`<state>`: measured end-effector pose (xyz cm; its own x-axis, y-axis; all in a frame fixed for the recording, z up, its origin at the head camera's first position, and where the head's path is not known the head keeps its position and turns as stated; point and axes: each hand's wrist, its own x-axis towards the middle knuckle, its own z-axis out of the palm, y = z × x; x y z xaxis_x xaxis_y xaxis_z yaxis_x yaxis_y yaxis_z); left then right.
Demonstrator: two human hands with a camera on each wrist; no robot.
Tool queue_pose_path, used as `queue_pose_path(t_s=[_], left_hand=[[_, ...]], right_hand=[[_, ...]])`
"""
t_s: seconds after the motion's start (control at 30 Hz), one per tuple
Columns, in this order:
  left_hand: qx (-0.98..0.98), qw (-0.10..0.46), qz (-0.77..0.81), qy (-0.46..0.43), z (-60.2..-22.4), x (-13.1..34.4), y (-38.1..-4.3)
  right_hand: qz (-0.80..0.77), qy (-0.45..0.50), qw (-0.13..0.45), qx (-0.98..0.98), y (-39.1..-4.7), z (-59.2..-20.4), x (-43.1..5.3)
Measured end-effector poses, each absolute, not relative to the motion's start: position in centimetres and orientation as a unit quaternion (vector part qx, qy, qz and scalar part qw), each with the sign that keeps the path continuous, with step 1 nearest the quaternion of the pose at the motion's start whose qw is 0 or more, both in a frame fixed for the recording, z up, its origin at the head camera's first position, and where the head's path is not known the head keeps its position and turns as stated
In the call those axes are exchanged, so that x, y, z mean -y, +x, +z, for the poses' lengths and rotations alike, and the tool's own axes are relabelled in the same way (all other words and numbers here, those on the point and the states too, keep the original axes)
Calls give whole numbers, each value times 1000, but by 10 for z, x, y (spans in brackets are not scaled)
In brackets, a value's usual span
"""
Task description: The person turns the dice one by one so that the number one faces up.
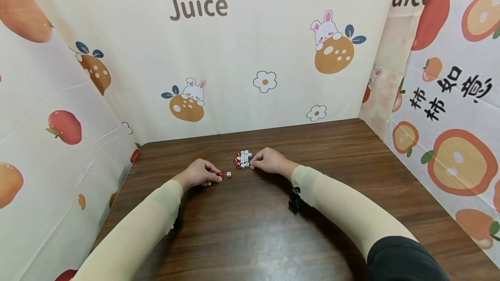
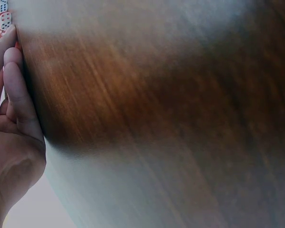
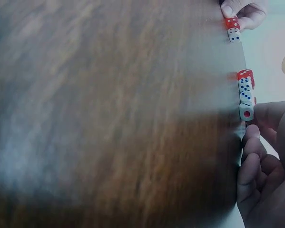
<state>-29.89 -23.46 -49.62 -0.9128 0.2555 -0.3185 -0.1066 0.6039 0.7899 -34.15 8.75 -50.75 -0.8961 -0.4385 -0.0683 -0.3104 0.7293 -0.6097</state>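
My left hand point(image 1: 202, 172) rests low at the table, its thumb and fingertips pinching a red die point(image 1: 221, 174). Just right of that stands a single white die point(image 1: 228, 174). In the right wrist view, this white die point(image 3: 234, 35) sits close against the red die point(image 3: 232, 23). My right hand point(image 1: 269, 161) reaches in from the right and pinches a white die point(image 3: 247, 113) with one red pip, at the near right edge of a cluster. White dice point(image 1: 245, 158) fill the right of that cluster, and red dice point(image 1: 237, 161) lie along its left.
The dice lie on a dark brown wooden table point(image 1: 250, 216). Behind it hangs a cream fruit-print curtain point(image 1: 234, 47), with more printed cloth point(image 1: 437, 86) on the right side. A small black device point(image 1: 294, 200) hangs under my right wrist.
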Motion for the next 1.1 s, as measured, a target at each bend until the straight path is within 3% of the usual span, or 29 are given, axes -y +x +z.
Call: queue_pose_path(t_s=[0.53, 0.83, 1.1], left_hand=[[-871, 203, 445, 43, -498, 235, -299], [-871, 202, 446, 45, -498, 234, -298], [-870, 201, 447, 46, -495, 234, -296]], right_hand=[[-318, -153, 99, -931, -385, -555, -92], [-342, -145, 112, -922, -350, -517, -89], [-341, -181, 122, -914, -335, -506, -91]])
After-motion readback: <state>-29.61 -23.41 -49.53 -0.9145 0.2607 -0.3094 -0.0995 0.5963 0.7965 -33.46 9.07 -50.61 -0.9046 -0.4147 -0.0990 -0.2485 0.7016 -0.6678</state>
